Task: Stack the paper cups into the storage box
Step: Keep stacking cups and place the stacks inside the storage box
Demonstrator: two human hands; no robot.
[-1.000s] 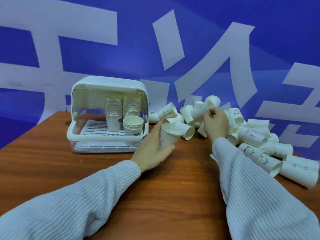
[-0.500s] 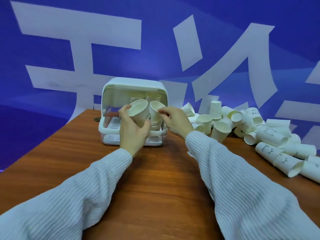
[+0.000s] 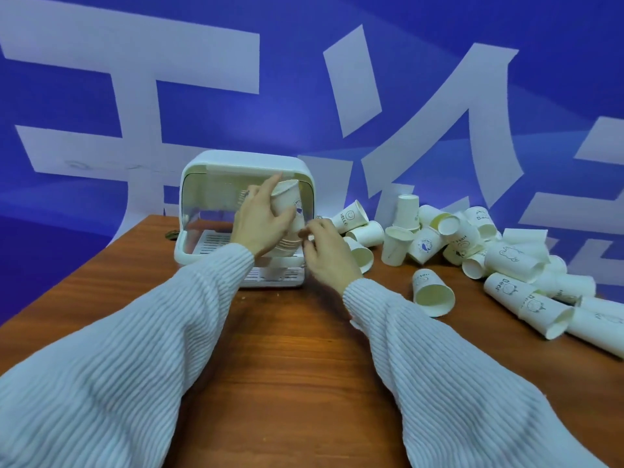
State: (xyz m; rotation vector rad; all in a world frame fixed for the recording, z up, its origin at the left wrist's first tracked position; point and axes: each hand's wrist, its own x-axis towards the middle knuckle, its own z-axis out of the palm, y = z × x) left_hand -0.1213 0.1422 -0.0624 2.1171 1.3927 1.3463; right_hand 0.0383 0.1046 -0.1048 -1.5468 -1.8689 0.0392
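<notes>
Brown worktop (image 3: pixel 277 359) beneath both hands. White storage box (image 3: pixel 206 163) straight behind left hand (image 3: pixel 260 221), front open. Loose pile of paper cups (image 3: pixel 472 241) to right of right hand (image 3: pixel 329 255). Left hand wrapped round nested cup stack (image 3: pixel 287 204) at box opening. Right hand just beside, fingers loosely curled, grip unclear.

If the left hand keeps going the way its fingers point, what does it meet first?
Probably the storage box: the left hand, gripping a paper cup, points up and back into its open front. Depth is unclear.
</notes>
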